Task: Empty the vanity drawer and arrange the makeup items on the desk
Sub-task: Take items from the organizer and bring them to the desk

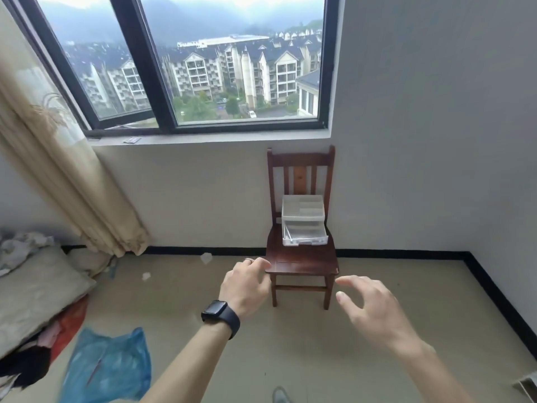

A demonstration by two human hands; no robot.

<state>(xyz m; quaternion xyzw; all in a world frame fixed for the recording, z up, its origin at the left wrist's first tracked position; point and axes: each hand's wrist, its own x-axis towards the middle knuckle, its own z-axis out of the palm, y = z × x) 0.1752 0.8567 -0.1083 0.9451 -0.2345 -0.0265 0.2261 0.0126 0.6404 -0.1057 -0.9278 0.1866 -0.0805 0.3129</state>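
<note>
Reaching forward at chest height, the left hand point(245, 283) and the right hand point(369, 303) both hung in the air with nothing in them: the left had its fingers loosely bent and wore a ring point(248, 259) and, on the wrist, a dark smartwatch point(216, 311), while the right was spread wide, its fingers relaxed and apart. Ahead of them a dark wooden chair point(302, 267) stood against the wall under the window point(162, 68), and on the back of its seat sat a clear plastic drawer organizer point(303, 212). Its top tray was divided into compartments, and its lower drawer point(305, 237) was pulled out toward the front; what lay inside was too small to make out. The left fingertips overlapped the seat's front left corner in the view, though contact could not be judged; the right hand was apart from the chair, lower and to its right. A beige curtain point(58, 170) hung at the left above a bed point(35, 286) piled with bedding and clothes. A crumpled blue plastic bag point(110, 365) lay on the floor point(290, 359) near the bed, and small white scraps point(206, 257) lay by the black baseboard.
</note>
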